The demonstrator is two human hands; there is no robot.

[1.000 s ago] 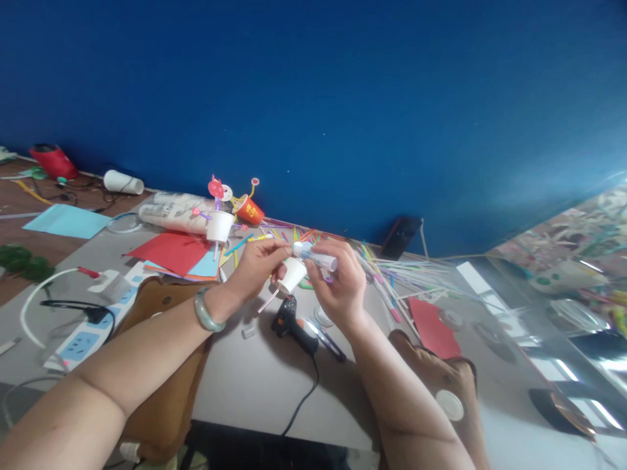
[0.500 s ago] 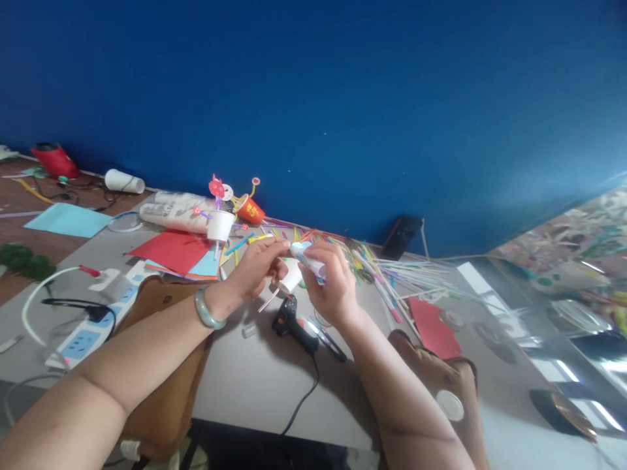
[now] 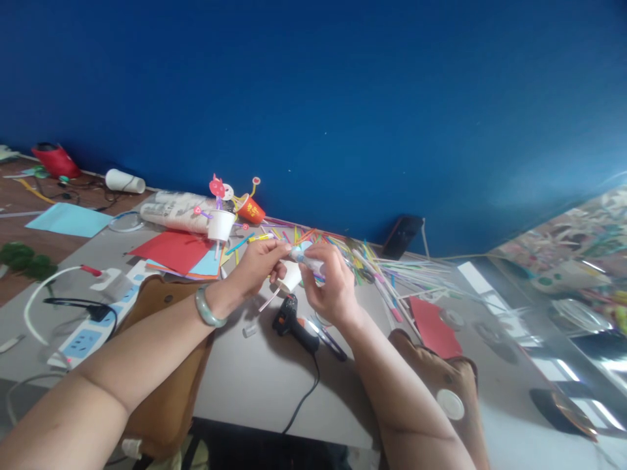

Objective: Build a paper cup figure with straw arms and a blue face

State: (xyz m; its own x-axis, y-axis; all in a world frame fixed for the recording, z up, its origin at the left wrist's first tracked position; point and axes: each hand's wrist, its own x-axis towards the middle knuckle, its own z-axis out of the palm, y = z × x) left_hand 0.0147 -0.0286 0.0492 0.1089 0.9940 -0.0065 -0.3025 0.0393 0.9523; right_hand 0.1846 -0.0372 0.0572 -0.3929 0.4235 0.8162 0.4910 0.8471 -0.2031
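My right hand point(image 3: 333, 282) is closed around a pale bluish-white tube point(image 3: 313, 264), its narrow end pointing left. My left hand point(image 3: 259, 266), with a green bangle at the wrist, is closed in a pinch right at that end; what its fingertips hold is too small to name. Just under both hands lies a white paper cup point(image 3: 292, 277) on its side, with a thin straw point(image 3: 269, 300) sticking out toward me. Below the cup, a black glue gun point(image 3: 296, 326) rests on the grey table, a pair of slim tools point(image 3: 329, 341) beside it. A small clear cap-like piece point(image 3: 249, 329) lies to its left.
Many coloured pipe cleaners and straws point(image 3: 392, 274) spread behind my hands. Left stand a decorated white cup point(image 3: 220, 225) and an orange cup point(image 3: 252, 210), near red paper point(image 3: 171, 251). A power strip point(image 3: 93, 333) and brown cushions point(image 3: 164, 372) flank me; a phone point(image 3: 402, 236) leans on the wall.
Both hands stay almost in place. The tube in my right hand has tilted or shifted slightly against the left fingertips; nothing else has visibly moved.
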